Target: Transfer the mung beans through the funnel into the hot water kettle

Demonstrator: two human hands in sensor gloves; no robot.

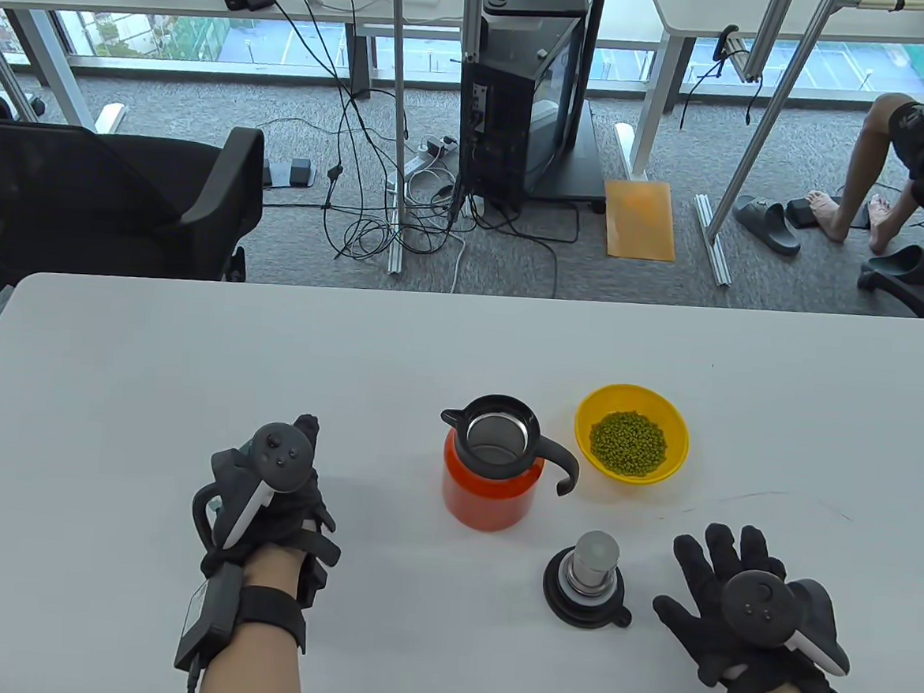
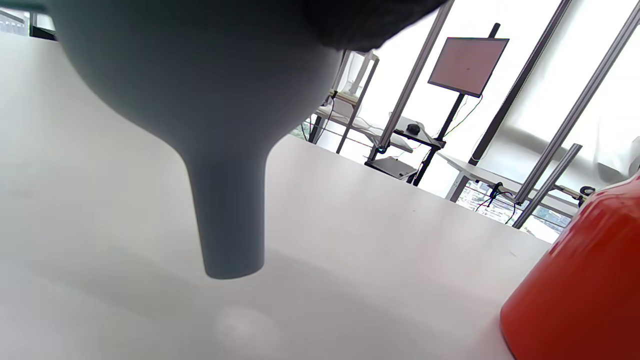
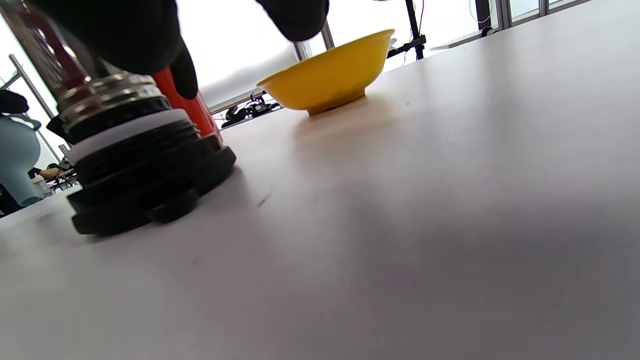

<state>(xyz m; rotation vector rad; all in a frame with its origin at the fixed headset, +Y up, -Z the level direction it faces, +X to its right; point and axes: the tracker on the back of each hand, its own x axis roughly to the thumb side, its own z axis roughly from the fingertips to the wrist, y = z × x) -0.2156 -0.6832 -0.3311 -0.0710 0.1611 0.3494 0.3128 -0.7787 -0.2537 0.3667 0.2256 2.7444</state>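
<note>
My left hand (image 1: 285, 500) grips a grey-blue funnel (image 2: 200, 75) left of the kettle. The funnel's spout (image 2: 230, 220) points down, just above the table. In the table view the hand hides nearly all of the funnel. The orange kettle (image 1: 492, 483) stands open at mid-table, with a black rim and handle; its side shows in the left wrist view (image 2: 585, 280). A yellow bowl (image 1: 674, 425) of mung beans (image 1: 628, 443) sits right of the kettle. My right hand (image 1: 730, 587) lies open with fingers spread, holding nothing, right of the kettle lid (image 1: 588, 581).
The lid stands upside down in front of the kettle; it also shows in the right wrist view (image 3: 135, 165), with the bowl (image 3: 330, 75) behind it. The white table (image 1: 192, 359) stretches wide to the left and back. Chairs and cables lie beyond its far edge.
</note>
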